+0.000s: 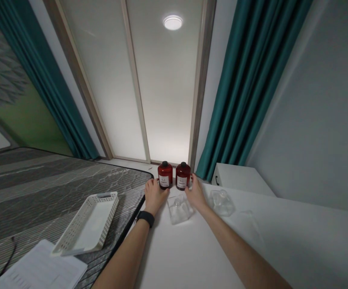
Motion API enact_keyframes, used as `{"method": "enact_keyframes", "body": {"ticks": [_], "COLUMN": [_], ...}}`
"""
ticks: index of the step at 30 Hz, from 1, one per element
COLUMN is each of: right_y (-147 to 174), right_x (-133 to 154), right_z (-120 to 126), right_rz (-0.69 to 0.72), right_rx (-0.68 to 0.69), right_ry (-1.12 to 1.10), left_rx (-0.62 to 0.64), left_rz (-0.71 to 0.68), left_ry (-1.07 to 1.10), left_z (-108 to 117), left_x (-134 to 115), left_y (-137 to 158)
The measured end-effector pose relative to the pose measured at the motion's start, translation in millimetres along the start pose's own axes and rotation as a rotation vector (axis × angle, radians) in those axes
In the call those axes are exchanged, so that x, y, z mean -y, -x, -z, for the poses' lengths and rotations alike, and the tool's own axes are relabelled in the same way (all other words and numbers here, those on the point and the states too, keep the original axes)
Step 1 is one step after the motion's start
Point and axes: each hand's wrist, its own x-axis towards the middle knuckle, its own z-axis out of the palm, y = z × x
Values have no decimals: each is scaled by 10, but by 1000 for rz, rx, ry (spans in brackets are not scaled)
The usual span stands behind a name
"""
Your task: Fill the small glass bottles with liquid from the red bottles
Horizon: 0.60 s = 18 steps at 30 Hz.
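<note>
Forearms point(124, 255) over the desk point(186, 257), left hand point(154, 196) grasping left bottle point(164, 175), right hand point(196, 193) grasping right bottle point(183, 175), both upright at the far end. Looks like lining-up tbh; next move needs an even grip.

Lighting: dim o'all. Round lamp glare point(172, 23), upper ctr., on sliding door point(168, 92); door brightest nr. base. Table point(186, 253): soft shadow, lower R. Wide-angle distortion, edges stretched; bottle labels point(164, 181) soft, small print illegible.
</note>
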Motion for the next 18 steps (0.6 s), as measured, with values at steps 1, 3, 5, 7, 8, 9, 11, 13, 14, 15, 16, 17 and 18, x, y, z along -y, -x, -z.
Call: {"method": "enact_keyframes", "body": {"ticks": [1, 3, 5, 7, 8, 9, 11, 13, 14, 15, 16, 17, 18], "right_y": [-27, -62, -73, -71, -69, -68, -71, -80, -86, -91, -97, -102, -107], "right_x": [1, 3, 4, 3, 3, 3, 4, 7, 10, 12, 14, 16, 17], "right_z": [-2, -6, -12, -17, -18, -17, -15, -15, -17, -21, -26, -33, -40], "right_rz": [-18, -49, -62, -57, -51, -46, -35, -20, -12, -2, 6, 14, 21], "right_rx": [11, 46, 85, 115, 126, 134, 147, 161, 168, 175, 181, 185, 188], "right_ry": [40, 115, 177, 220, 237, 251, 272, 286, 291, 295, 299, 302, 305], "left_rx": [2, 4, 6, 11, 14, 16, 22, 27, 28, 29, 29, 29, 29], "left_rz": [-4, -13, -20, -25, -28, -31, -36, -39, -41, -42, -43, -44, -44], "left_ry": [1, 4, 8, 14, 17, 21, 30, 42, 50, 58, 67, 76, 84], "left_z": [-11, -27, -39, -49, -54, -60, -73, -87, -94, -101, -108, -115, -121], "left_x": [12, 34, 51, 63, 69, 74, 87, 101, 108, 114, 121, 126, 131], "left_y": [-10, -26, -35, -40, -42, -44, -52, -64, -71, -79, -87, -95, -102]}}
